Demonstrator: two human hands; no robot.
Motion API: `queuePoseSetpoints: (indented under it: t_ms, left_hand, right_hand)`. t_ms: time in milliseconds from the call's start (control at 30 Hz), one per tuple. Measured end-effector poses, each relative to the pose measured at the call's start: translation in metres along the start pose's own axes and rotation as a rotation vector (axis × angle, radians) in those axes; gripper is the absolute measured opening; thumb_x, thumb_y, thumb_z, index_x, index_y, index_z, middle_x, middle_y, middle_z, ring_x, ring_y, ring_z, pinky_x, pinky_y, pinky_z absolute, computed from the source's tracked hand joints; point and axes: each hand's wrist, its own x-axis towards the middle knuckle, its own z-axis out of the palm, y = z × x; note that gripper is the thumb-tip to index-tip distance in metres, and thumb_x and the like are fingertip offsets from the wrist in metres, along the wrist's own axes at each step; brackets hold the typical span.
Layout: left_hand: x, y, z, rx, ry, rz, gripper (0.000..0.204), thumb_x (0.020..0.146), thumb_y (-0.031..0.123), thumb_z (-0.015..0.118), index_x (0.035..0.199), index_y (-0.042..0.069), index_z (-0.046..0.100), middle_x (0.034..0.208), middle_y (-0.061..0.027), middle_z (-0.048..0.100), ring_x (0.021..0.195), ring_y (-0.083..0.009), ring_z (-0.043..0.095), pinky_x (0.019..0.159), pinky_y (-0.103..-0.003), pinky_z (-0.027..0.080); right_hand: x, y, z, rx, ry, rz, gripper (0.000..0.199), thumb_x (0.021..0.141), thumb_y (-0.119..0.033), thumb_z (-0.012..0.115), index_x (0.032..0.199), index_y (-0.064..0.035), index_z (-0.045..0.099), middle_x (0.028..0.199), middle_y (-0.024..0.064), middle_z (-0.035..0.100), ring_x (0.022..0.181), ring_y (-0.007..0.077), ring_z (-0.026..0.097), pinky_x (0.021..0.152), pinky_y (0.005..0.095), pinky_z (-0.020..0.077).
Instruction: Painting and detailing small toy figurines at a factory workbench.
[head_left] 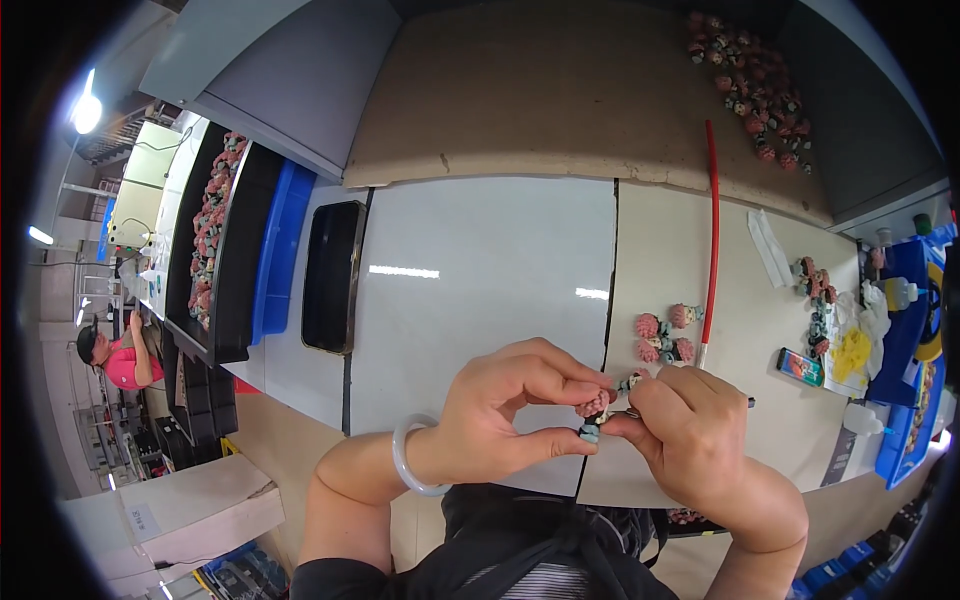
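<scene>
1. Left hand (510, 405) and right hand (700, 425) meet low over the table's front edge, just above the person's lap.
2. Both pinch 1 small figurine (597, 408): pink bumpy head, pale blue base, mostly hidden by fingers.
3. Left thumb and fingertips are closed on the figurine's pink top and blue bottom.
4. Right fingers are curled tight against the figurine's right side; a thin metal bit shows at the fingertips, too small to say what it is.
5. A pale jade-coloured bangle (412, 458) sits on the left wrist.
6. The figurine is held above the seam between the white table panel (470, 290) and the beige panel (670, 260).
7. 4 matching pink figurines (664, 335) lie on the beige panel, near and beyond the right hand.
8. A red rod (711, 230) runs up the beige panel, its lower end just beside the right hand.
9. A black tray (330, 275) sits at the left on the white panel, well apart from the hands.
10. A heap of similar figurines (750, 90) lies on the far brown board.
11. A yellow cloth (851, 352) and a small glue bottle (899, 292) are at the far right.
12. Another person in a pink top (120, 360) sits far left, uninvolved.
</scene>
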Motion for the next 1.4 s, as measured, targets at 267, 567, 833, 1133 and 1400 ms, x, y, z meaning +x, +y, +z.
queuePoseSetpoints:
  t_ms: [267, 567, 833, 1133, 1400]
  left_hand:
    - [-0.002, 0.003, -0.002, 0.157, -0.019, 0.003, 0.037, 0.061, -0.005, 0.074, 0.093, 0.003, 0.057, 0.095, -0.0134, 0.055, 0.090, -0.0238, 0.060, 0.081, -0.038, 0.051]
    - [-0.001, -0.007, 0.001, 0.077, 0.052, 0.015, 0.040, 0.064, -0.007, 0.070, 0.099, 0.002, 0.052, 0.098, -0.0117, 0.053, 0.094, -0.0216, 0.057, 0.084, -0.038, 0.049]
    - [0.004, -0.010, 0.003, 0.022, 0.044, -0.060, 0.041, 0.069, -0.012, 0.064, 0.104, 0.000, 0.047, 0.108, -0.0137, 0.050, 0.094, -0.0209, 0.057, 0.084, -0.031, 0.048]
    - [0.001, -0.003, 0.006, 0.006, 0.012, -0.191, 0.039, 0.071, -0.010, 0.062, 0.106, 0.000, 0.051, 0.109, -0.0125, 0.052, 0.095, -0.0195, 0.057, 0.083, -0.027, 0.048]
    - [0.001, -0.003, 0.003, -0.038, 0.000, -0.178, 0.038, 0.070, -0.009, 0.064, 0.105, 0.000, 0.052, 0.108, -0.0124, 0.053, 0.099, -0.0177, 0.055, 0.085, -0.028, 0.047]
  right_hand:
    - [-0.002, -0.002, -0.002, -0.041, -0.067, 0.011, 0.027, 0.061, -0.018, 0.071, 0.066, -0.0052, 0.048, 0.055, 0.0063, 0.042, 0.047, 0.0244, 0.045, 0.041, 0.0340, 0.0339]
    - [0.007, 0.015, -0.004, -0.057, 0.162, 0.061, 0.023, 0.065, -0.012, 0.069, 0.069, -0.0014, 0.050, 0.058, 0.0105, 0.049, 0.051, 0.0261, 0.050, 0.045, 0.0341, 0.0383]
    - [0.012, 0.084, -0.024, -0.185, -0.042, 0.550, 0.016, 0.074, -0.011, 0.058, 0.081, 0.0026, 0.052, 0.057, 0.0179, 0.049, 0.052, 0.0254, 0.050, 0.051, 0.0347, 0.0400]
    - [-0.005, 0.001, -0.037, 0.527, 0.486, -0.124, 0.006, 0.083, -0.008, 0.041, 0.084, -0.0024, 0.037, 0.062, 0.0087, 0.047, 0.042, 0.0095, 0.040, 0.039, 0.0194, 0.0341]
    - [-0.003, -0.001, -0.030, 0.588, 0.623, -0.052, 0.004, 0.081, 0.000, 0.041, 0.080, -0.0042, 0.039, 0.051, 0.0074, 0.046, 0.043, 0.0120, 0.045, 0.040, 0.0215, 0.0379]
